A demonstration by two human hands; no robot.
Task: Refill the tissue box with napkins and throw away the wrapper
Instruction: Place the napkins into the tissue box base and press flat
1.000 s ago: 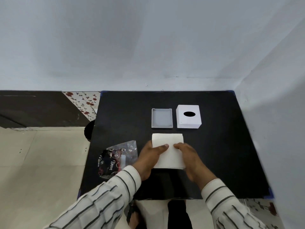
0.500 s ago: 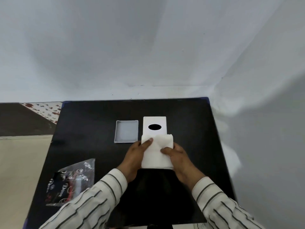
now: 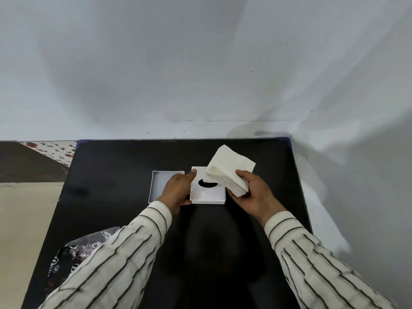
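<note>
Napkins (image 3: 229, 169) now lifted off the desk (image 3: 116, 166), clamped in your right hand (image 3: 252, 194)'s grip. Left hand (image 3: 177, 189) has moved to clasp the box (image 3: 208, 194), just left of the stack. Loading comes next; wrapper (image 3: 73, 250) waits behind.

A black table (image 3: 116, 197) is set into a corner, its far and right edges against pale walls. Toward the far middle, a shallow grey tray (image 3: 159, 181) is laid flat on the surface. Just to its right, a white tissue box cover (image 3: 209, 194) with a dark oval opening is seated on the table. At the near left, a crumpled printed plastic wrapper (image 3: 71, 253) is lying, partly hidden by a striped sleeve.
</note>
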